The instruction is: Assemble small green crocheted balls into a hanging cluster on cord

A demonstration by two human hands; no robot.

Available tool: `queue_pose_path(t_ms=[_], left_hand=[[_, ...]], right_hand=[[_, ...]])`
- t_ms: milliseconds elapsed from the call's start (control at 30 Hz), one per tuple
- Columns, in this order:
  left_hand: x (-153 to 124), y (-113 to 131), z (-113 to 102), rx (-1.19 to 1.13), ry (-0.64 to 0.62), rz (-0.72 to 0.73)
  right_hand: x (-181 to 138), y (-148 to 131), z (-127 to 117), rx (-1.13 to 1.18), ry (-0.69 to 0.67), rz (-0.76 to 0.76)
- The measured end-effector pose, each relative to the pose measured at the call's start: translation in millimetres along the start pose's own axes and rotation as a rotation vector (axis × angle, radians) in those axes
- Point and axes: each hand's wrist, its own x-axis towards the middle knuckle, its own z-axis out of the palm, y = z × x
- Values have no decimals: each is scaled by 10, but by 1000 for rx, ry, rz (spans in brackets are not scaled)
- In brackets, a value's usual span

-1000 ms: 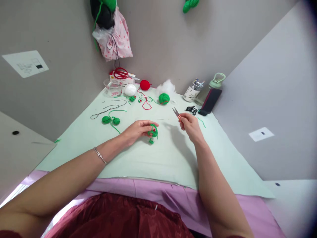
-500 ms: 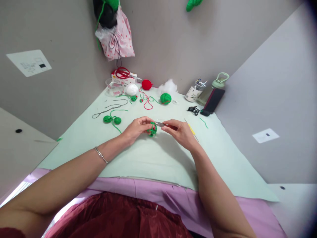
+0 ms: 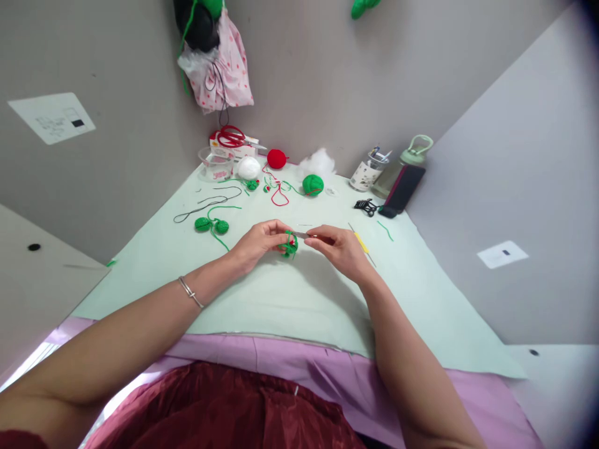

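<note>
My left grip (image 3: 262,244) pinches green crochet piece (image 3: 291,247): likely light, soft; hold by side. Right grip (image 3: 337,247) clasps scissors (image 3: 300,235).

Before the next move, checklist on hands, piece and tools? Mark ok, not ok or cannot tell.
1. Left hand grips green piece: ok.
2. Right hand holds scissors: ok.
3. Scissors well away from left hand: not ok, tips close by its fingers.
4. Strand between the blades: cannot tell, too small.
5. Hook well away from right hand: not ok, lies close along its edge.
</note>
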Motion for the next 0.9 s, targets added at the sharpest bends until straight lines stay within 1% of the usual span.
queue_pose_path(t_ms=[100,200,267,333,400,433,467,500,533,567,633,700,767,900], left_hand=[[-2,12,4,-22,10,-4],[-5,28,9,-29,20,-9],[-8,35,9,-29,12,-9],[-10,35,8,-35,5,-10],[-13,32,7,-41,7,-12],[-16,32,8,-43,10,-13],[-20,34,10,-46,10,-13],[-24,38,13,-52,8,-13],[-29,43,16,-61,5,-13],[-33,50,19,-72,2,-14],[-38,61,22,-102,-1,-17],[-37,66,19,-135,1,-20],[-29,66,12,-161,9,-23],[-12,72,-3,-155,60,-24]], right_hand=[[7,-22,-3,62,18,40],[33,38,-11,100,106,98],[60,144,-14,20,201,153],[85,270,-11,-183,286,220],[99,356,3,-321,325,161],[101,367,14,-313,321,125],[98,351,28,-254,290,93],[90,310,44,-148,229,71],[78,250,63,-16,157,66],[62,177,84,120,56,58],[24,30,130,328,-51,13],[-9,-68,179,399,-143,-3],[-25,-96,221,400,-211,1],[-6,-41,230,398,-231,71]])
